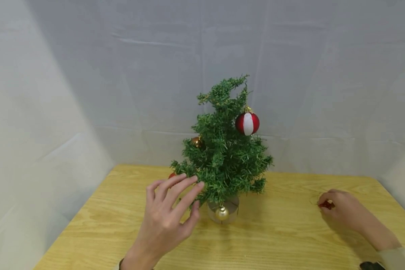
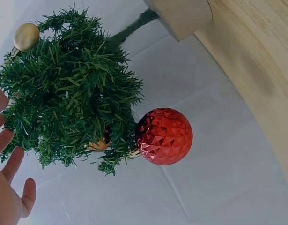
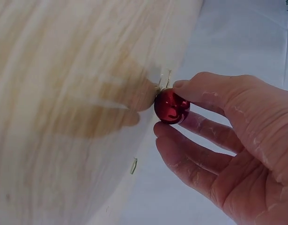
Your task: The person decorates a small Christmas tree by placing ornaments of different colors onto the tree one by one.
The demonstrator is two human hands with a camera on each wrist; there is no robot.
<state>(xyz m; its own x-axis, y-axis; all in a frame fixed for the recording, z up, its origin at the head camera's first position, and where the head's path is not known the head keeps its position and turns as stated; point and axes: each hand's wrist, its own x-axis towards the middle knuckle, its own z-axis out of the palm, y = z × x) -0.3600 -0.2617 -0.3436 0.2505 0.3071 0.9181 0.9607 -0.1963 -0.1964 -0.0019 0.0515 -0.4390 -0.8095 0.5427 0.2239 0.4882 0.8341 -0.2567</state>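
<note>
A small green Christmas tree [image 1: 222, 157] stands in the middle of the table in the head view. My left hand [image 1: 168, 215] is at its lower left branches, fingers spread and holding nothing; whether the fingertips touch the needles I cannot tell. Off to the right, my right hand [image 1: 345, 210] pinches a small shiny red bauble [image 3: 172, 107] between thumb and fingers, low over the table. A thin gold loop [image 3: 169, 78] sticks out of the bauble's top. On the tree hang a red-and-white bauble [image 1: 247, 123], a gold bauble [image 1: 222, 213], a copper bauble [image 1: 197, 142] and a faceted red bauble [image 2: 165, 137].
The tree's round wooden base [image 2: 183, 16] rests on the light wooden table [image 1: 276, 240]. Pale cloth [image 1: 148, 75] hangs behind and at the sides. In the right wrist view, a tiny gold-coloured piece [image 3: 133, 166] shows near the table edge.
</note>
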